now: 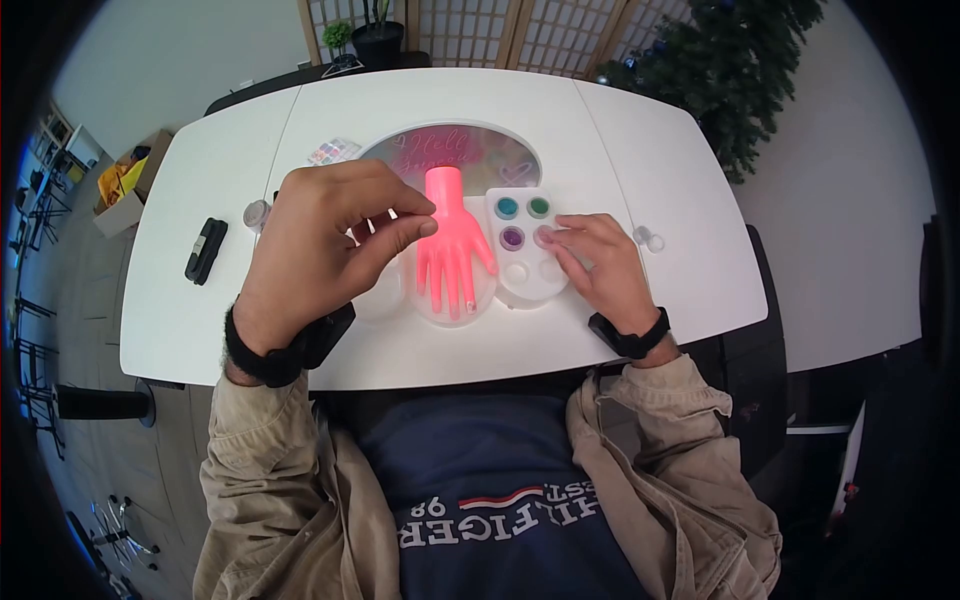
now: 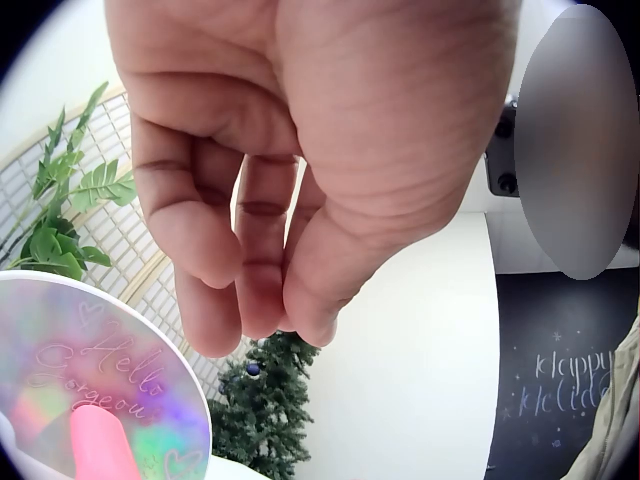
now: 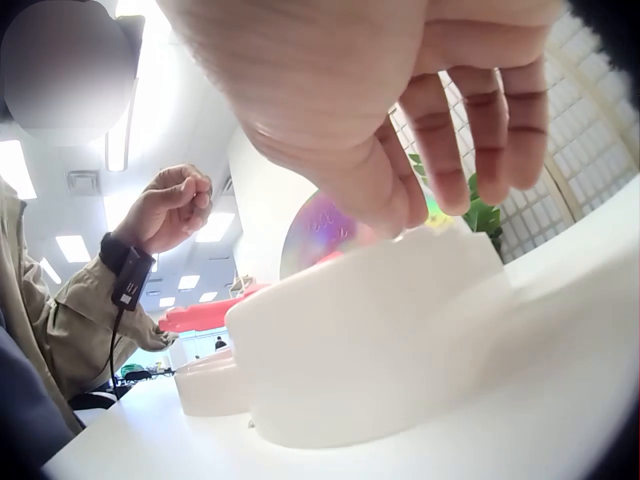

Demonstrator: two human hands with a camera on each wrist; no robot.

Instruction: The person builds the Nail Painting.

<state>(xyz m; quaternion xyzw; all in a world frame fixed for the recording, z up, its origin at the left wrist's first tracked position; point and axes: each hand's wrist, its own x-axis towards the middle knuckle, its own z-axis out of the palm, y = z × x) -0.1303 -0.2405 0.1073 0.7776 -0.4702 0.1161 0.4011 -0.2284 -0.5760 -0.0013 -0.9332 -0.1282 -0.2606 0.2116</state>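
A pink practice hand (image 1: 453,240) lies on a clear round base, fingers toward the person, with a pale patch on one nail. My left hand (image 1: 335,225) is raised over the table left of it, thumb and forefinger close together. In the left wrist view its fingers (image 2: 262,300) curl loosely, with nothing showing between them. On the right, a white holder (image 1: 530,290) carries small pots, among them a teal pot (image 1: 507,208), a green pot (image 1: 538,207) and a purple pot (image 1: 512,238). My right hand (image 1: 605,260) reaches over the holder, fingertips at a pink pot (image 1: 544,238).
Behind the practice hand stands an oval iridescent plate (image 1: 510,155) with lettering. A sheet of small coloured pieces (image 1: 333,151), a small round jar (image 1: 256,214) and a black case (image 1: 206,251) lie left. Small clear round pieces (image 1: 650,239) sit beyond my right hand.
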